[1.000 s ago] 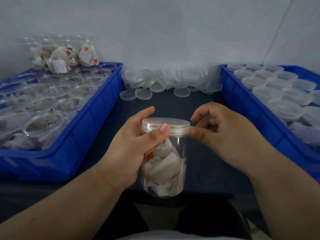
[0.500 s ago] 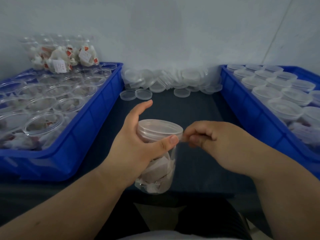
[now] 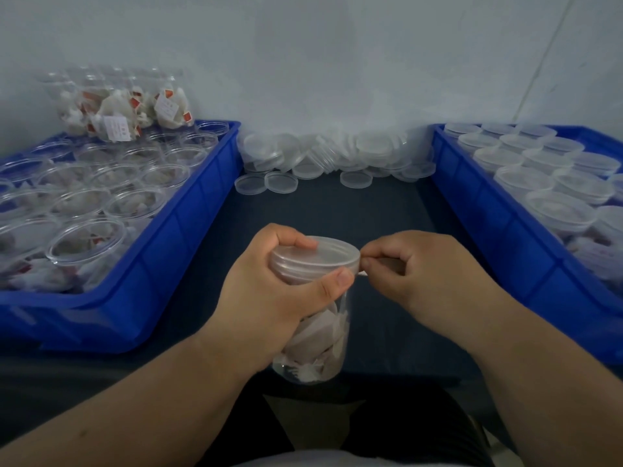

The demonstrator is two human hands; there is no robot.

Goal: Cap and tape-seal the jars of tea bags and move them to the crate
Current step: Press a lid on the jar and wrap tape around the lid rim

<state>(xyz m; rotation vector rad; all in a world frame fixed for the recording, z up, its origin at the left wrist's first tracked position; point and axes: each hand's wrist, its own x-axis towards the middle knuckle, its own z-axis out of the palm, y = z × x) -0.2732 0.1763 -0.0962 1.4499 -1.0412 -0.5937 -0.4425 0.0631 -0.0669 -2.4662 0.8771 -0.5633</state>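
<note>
Forefinger (image 3: pixel 296 242) now curled onto the lid (image 3: pixel 315 256), left hand (image 3: pixel 266 291) grips the jar (image 3: pixel 323 338); right hand (image 3: pixel 424 274) pinches a thin strip (image 3: pixel 362 274).

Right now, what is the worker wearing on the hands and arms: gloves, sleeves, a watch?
Nothing is worn. The left hand and right hand are bare, with no gloves or rings showing. The left forearm and right forearm are uncovered down to the frame's edge: no sleeves, watch or wristband in view.

Blue crates (image 3: pixel 188 230), clear jars (image 3: pixel 135 203)
</note>
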